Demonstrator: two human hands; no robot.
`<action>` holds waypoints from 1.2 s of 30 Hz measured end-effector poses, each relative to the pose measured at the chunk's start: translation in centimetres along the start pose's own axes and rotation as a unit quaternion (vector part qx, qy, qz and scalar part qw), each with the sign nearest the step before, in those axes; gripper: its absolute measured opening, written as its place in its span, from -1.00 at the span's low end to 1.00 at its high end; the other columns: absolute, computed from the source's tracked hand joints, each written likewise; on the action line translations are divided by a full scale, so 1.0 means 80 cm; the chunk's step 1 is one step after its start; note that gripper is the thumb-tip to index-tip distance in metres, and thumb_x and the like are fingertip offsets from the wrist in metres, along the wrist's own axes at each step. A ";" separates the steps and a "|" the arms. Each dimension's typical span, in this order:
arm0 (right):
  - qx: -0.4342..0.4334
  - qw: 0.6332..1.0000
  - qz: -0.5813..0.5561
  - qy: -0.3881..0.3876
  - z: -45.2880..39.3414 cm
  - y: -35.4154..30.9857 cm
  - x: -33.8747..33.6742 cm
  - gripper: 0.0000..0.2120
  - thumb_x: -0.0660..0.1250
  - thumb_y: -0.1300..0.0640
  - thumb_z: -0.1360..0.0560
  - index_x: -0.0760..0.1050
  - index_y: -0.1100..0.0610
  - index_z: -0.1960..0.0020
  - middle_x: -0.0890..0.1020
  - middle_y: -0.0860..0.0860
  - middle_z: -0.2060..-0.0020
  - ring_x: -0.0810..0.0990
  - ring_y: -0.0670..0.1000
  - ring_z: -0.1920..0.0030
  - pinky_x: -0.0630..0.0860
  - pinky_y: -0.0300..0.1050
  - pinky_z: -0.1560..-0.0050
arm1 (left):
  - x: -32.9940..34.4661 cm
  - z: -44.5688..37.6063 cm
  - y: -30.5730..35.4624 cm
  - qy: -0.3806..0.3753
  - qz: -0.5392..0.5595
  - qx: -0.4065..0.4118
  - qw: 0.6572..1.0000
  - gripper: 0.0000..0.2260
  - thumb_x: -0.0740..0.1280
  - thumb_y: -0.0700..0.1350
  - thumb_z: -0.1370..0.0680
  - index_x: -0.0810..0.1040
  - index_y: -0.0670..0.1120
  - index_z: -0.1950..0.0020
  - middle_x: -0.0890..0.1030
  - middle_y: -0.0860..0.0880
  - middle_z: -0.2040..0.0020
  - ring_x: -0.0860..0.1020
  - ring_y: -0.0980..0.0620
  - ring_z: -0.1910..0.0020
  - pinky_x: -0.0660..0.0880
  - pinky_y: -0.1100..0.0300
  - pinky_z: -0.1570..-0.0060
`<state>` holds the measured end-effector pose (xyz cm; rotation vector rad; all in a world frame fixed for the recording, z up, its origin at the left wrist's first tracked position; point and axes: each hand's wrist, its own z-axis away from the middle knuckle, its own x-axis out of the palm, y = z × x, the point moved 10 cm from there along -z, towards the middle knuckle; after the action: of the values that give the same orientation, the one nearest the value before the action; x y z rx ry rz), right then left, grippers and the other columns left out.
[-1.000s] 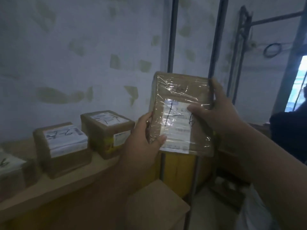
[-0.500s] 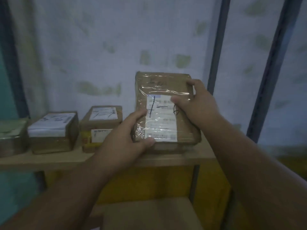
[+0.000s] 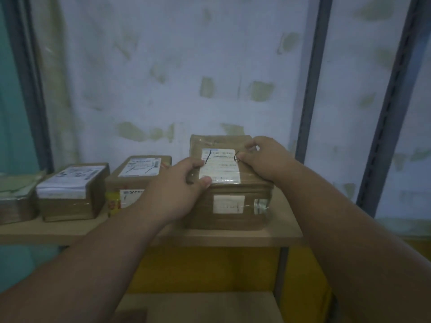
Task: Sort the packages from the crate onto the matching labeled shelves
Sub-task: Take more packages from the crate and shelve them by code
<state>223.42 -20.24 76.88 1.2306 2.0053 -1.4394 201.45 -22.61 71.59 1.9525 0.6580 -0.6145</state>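
Head view: we see a wooden shelf (image 3: pixel 283 231) carrying a row of taped cardboard packages. Our package (image 3: pixel 229 201) sits at its right end, white label up, just beside a second box (image 3: pixel 130 180), with a third box (image 3: pixel 72 194) further left. Our left hand (image 3: pixel 173 194) grips its near-left corner, and our right hand (image 3: pixel 265 159) curls over the top right edge.

I see L hand (image 3: pixel 177 183) & R hand (image 3: pixel 263 159) gripping taped package (image 3: pixel 233 201) on shelf (image 3: pixel 283 234); two boxes (image 3: pixel 72 192) at 9 o'clock.
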 end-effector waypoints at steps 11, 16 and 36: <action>-0.179 0.977 0.042 0.104 0.061 -0.050 -0.022 -0.60 0.33 -0.10 -0.54 0.49 0.06 -0.29 0.53 0.04 -0.22 0.46 0.07 -0.26 0.39 -0.06 -0.20 | -0.032 0.052 0.015 0.179 -0.068 -0.020 0.981 -0.63 0.27 0.17 -0.58 0.43 0.13 -0.37 0.56 0.03 -0.26 0.56 -0.02 -0.16 0.54 -0.08 -0.12; -0.288 0.954 -0.015 0.086 0.135 -0.130 0.008 -0.61 0.31 -0.12 -0.55 0.47 0.02 -0.31 0.52 -0.03 -0.23 0.45 0.02 -0.25 0.39 -0.08 -0.24 | -0.067 0.139 -0.022 0.224 -0.083 -0.029 0.971 -0.69 0.34 0.06 -0.56 0.50 0.10 -0.30 0.52 0.09 -0.14 0.55 0.06 -0.02 0.56 -0.02 0.01; -0.481 0.838 -0.235 -0.106 0.505 -0.664 0.393 -0.57 0.37 -0.09 -0.47 0.49 0.10 -0.26 0.56 0.06 -0.13 0.52 0.13 -0.15 0.42 -0.04 -0.14 | -0.514 0.625 -0.434 0.299 -0.249 -0.359 0.848 -0.70 0.41 0.00 -0.53 0.54 0.05 -0.26 0.57 0.00 -0.17 0.56 -0.01 -0.09 0.55 0.03 -0.05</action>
<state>155.59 -47.86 67.90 0.1384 2.4309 -0.4639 140.94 -61.27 55.91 1.2205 1.5623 0.0091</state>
